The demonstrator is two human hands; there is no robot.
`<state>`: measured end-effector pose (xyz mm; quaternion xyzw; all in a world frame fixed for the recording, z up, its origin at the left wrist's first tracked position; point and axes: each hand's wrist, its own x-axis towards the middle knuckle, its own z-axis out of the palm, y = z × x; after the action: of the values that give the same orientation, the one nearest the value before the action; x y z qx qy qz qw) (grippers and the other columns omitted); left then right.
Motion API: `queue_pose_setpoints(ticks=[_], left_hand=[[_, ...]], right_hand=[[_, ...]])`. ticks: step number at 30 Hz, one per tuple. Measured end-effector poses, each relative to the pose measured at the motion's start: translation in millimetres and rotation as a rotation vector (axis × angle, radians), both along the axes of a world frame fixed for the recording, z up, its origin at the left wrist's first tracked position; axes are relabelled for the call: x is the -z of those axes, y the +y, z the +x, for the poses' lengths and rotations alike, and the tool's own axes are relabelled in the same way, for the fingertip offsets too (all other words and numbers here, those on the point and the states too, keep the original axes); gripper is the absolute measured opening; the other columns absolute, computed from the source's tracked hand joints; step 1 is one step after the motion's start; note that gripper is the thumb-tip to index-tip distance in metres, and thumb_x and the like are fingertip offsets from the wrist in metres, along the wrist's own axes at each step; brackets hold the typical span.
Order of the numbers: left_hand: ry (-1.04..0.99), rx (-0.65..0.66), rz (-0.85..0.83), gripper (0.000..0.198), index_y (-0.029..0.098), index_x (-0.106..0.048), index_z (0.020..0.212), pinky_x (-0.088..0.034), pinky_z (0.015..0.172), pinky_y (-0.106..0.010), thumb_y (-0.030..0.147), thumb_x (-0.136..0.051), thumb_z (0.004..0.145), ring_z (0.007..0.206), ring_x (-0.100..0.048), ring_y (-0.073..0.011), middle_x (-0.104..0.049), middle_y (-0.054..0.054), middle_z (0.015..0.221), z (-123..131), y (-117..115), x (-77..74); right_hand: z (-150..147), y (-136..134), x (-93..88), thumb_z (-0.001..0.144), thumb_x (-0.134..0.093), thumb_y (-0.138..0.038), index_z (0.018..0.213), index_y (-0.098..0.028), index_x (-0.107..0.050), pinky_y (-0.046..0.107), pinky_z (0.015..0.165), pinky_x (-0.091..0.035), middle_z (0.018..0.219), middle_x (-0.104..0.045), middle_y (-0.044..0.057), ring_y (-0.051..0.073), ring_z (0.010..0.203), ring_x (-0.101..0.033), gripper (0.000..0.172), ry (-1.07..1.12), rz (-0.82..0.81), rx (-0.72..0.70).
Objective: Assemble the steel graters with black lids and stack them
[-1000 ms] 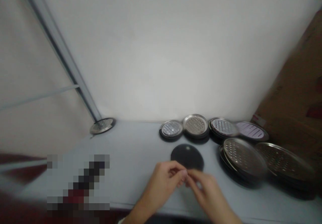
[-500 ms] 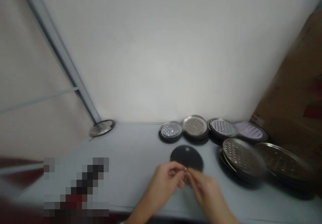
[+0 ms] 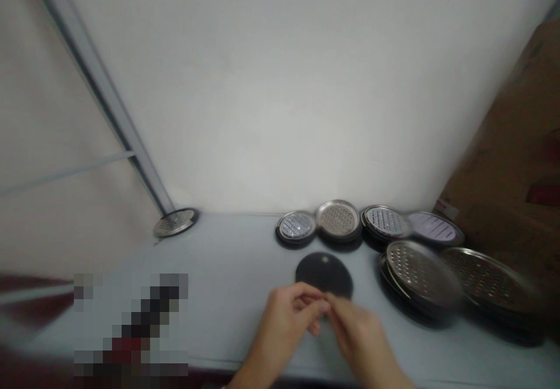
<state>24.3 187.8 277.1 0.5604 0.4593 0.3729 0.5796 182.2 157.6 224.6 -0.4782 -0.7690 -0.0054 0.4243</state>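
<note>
My left hand and my right hand meet fingertip to fingertip above the near part of the table. Both are closed in a pinch around a tiny piece. Fingers now cover that piece; half a second ago it showed as a small shiny ring. Just beyond the fingertips lies a round black disc with a light spot near its far edge, partly hidden by my hands.
Along the wall stand round graters in stacks, with larger grater stacks at the right. One grater lies far left on the table. A cardboard box rises at the right. A blurred-out patch covers the left front.
My fingers have drawn closer together, and the left thumb now covers the small ring seen between them before. The disc and graters have stayed in place.
</note>
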Motion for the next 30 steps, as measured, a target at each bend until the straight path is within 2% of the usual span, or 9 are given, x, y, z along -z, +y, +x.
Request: queue_pose_setpoints(ticks=[3, 8, 12, 17, 21, 24, 26, 28, 30], left_hand=[[0.022, 0.002, 0.028, 0.028, 0.010, -0.076, 0.085, -0.050, 0.052, -0.023, 0.035, -0.074, 0.071, 0.052, -0.059, -0.0129, -0.068, -0.004, 0.064, 0, 0, 1.8], [0.097, 0.025, 0.125, 0.024, 0.011, -0.075, 0.086, -0.052, 0.060, -0.024, 0.032, -0.069, 0.076, 0.060, -0.065, -0.0158, -0.072, -0.006, 0.069, -5, 11, 13.5], [0.217, 0.109, 0.221, 0.017, 0.013, -0.076, 0.086, -0.052, 0.068, -0.024, 0.024, -0.065, 0.078, 0.072, -0.068, -0.0171, -0.075, -0.007, 0.078, -11, 18, 16.6], [0.345, 0.154, 0.344, 0.017, 0.016, -0.073, 0.097, -0.050, 0.073, -0.022, 0.022, -0.061, 0.085, 0.077, -0.068, -0.0152, -0.075, -0.004, 0.086, -13, 10, 7.3], [0.515, 0.169, 0.376, 0.019, 0.018, -0.069, 0.104, -0.048, 0.073, -0.022, 0.028, -0.059, 0.090, 0.078, -0.067, -0.0156, -0.074, -0.003, 0.086, -19, 3, -7.6], [0.599, 0.342, 0.334, 0.016, 0.020, -0.072, 0.097, -0.047, 0.069, -0.021, 0.029, -0.060, 0.090, 0.075, -0.067, -0.0152, -0.075, -0.002, 0.084, -27, -4, -20.6], [0.632, 0.533, 0.319, 0.016, 0.021, -0.074, 0.088, -0.046, 0.066, -0.020, 0.027, -0.059, 0.090, 0.071, -0.067, -0.0145, -0.075, -0.001, 0.080, -32, -17, -21.9], [0.659, 0.756, 0.339, 0.018, 0.023, -0.075, 0.083, -0.045, 0.066, -0.020, 0.025, -0.058, 0.090, 0.069, -0.068, -0.0148, -0.076, -0.001, 0.077, -36, -36, -9.1], [0.715, 0.941, 0.360, 0.021, 0.025, -0.076, 0.084, -0.047, 0.065, -0.022, 0.026, -0.056, 0.092, 0.069, -0.069, -0.0169, -0.077, -0.002, 0.079, -38, -56, 21.0]], right_hand=[[1, 0, 3.9, 0.107, -0.027, -0.030, 0.111, -0.015, -0.069, 0.025, 0.063, -0.059, 0.084, -0.077, 0.012, 0.020, 0.068, -0.075, 0.044, -0.046, -0.009, -0.005], [-1, 5, 11.6, 0.105, -0.034, -0.026, 0.097, -0.019, -0.069, 0.023, 0.062, -0.055, 0.078, -0.074, 0.007, 0.018, 0.067, -0.073, 0.037, -0.027, -0.197, -0.054], [0, 11, 16.0, 0.103, -0.043, -0.026, 0.106, -0.020, -0.070, 0.024, 0.072, -0.056, 0.093, -0.077, 0.009, 0.019, 0.080, -0.075, 0.028, 0.031, -0.307, -0.095], [10, 12, 5.5, 0.101, -0.046, -0.022, 0.104, -0.020, -0.072, 0.028, 0.077, -0.057, 0.096, -0.077, 0.009, 0.021, 0.085, -0.075, 0.026, -0.019, -0.361, -0.080], [22, 10, -8.7, 0.100, -0.050, -0.024, 0.102, -0.020, -0.073, 0.028, 0.077, -0.058, 0.101, -0.078, 0.009, 0.022, 0.087, -0.075, 0.023, 0.031, -0.324, -0.014], [29, 11, -16.7, 0.099, -0.052, -0.027, 0.101, -0.019, -0.074, 0.027, 0.075, -0.058, 0.100, -0.079, 0.008, 0.021, 0.084, -0.076, 0.023, 0.103, -0.264, 0.019], [33, 11, -20.8, 0.099, -0.053, -0.029, 0.099, -0.018, -0.074, 0.026, 0.073, -0.058, 0.098, -0.079, 0.008, 0.021, 0.083, -0.076, 0.024, 0.134, -0.217, 0.041], [36, 10, -24.4, 0.099, -0.054, -0.030, 0.098, -0.017, -0.075, 0.026, 0.073, -0.059, 0.097, -0.080, 0.009, 0.021, 0.082, -0.076, 0.025, 0.157, -0.172, 0.066], [37, 9, -28.0, 0.099, -0.055, -0.031, 0.098, -0.017, -0.075, 0.026, 0.072, -0.059, 0.096, -0.080, 0.009, 0.020, 0.079, -0.076, 0.025, 0.174, -0.158, 0.083]])
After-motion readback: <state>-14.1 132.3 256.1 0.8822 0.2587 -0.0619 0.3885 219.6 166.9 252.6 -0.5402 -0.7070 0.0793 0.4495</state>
